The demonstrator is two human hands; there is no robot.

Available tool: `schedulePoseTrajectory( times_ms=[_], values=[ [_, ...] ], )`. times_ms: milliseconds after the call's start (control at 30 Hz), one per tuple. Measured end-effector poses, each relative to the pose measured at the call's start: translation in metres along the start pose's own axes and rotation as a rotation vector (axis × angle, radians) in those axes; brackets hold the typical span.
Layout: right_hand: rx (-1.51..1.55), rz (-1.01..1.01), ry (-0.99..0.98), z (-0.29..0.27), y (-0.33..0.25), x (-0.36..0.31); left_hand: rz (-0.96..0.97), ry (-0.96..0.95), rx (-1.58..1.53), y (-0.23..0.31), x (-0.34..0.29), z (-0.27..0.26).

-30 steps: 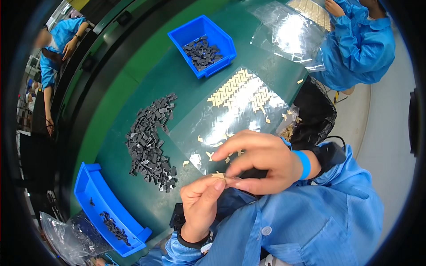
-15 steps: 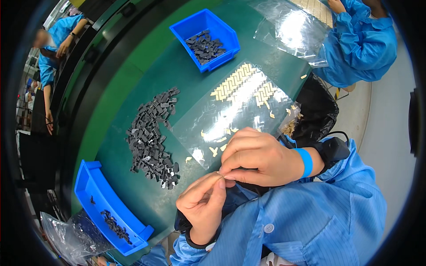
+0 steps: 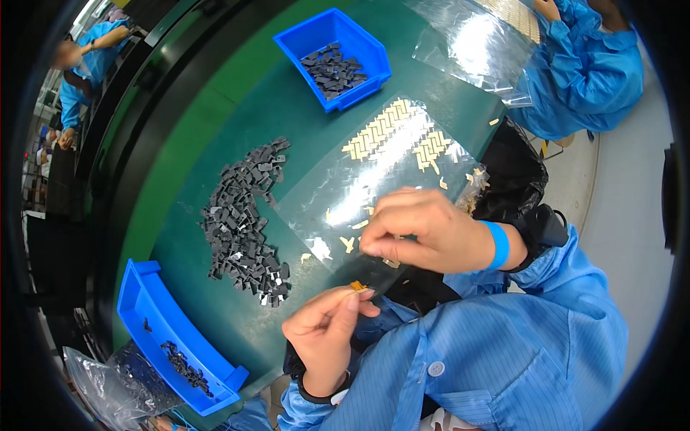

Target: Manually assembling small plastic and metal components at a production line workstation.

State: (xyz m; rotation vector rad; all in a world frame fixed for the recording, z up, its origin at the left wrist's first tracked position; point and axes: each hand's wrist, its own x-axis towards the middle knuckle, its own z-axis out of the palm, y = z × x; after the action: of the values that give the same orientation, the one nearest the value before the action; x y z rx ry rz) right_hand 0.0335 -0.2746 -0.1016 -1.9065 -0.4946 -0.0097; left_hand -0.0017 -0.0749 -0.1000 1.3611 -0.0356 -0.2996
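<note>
My left hand [image 3: 325, 327] is closed near the table's front edge, pinching a small orange-yellow piece [image 3: 359, 286] between thumb and forefinger. Farther right and higher, my right hand [image 3: 424, 228] hovers over the near edge of a clear plastic sheet [image 3: 316, 188]. Its fingers are pressed together, and whatever is between them cannot be made out. On the sheet, pale yellow flat pieces [image 3: 379, 131] form a neat zigzag pattern, and several loose ones [image 3: 348, 244] lie nearer my right hand. Left of the sheet spreads a heap of small dark grey parts [image 3: 241, 215].
A blue bin [image 3: 374, 66] with dark grey parts stands at the back. Another blue bin [image 3: 136, 305], holding tiny black parts, is at the near left beside a clear bag [image 3: 90, 381]. A black bag [image 3: 514, 169] hangs at the right edge. Co-workers sit at the upper right and upper left.
My hands have come apart: the right has lifted away toward the sheet. The orange-yellow piece now shows in my left fingertips. At far left, a co-worker's arm has drawn back.
</note>
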Motion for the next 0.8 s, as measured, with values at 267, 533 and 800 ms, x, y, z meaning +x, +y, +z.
schedulePoseTrajectory(
  times_ms=[267,533,800],
  values=[
    [0.049,-0.074,0.148,0.025,0.007,-0.002,-0.091,0.143,-0.270,-0.010,0.004,0.009],
    [0.253,-0.026,0.119,0.030,-0.001,-0.002,0.005,0.162,-0.160,-0.014,0.006,0.012],
    [0.122,-0.056,0.132,0.029,-0.006,-0.001,0.217,0.223,-0.006,-0.015,0.009,0.007]
  ],
)
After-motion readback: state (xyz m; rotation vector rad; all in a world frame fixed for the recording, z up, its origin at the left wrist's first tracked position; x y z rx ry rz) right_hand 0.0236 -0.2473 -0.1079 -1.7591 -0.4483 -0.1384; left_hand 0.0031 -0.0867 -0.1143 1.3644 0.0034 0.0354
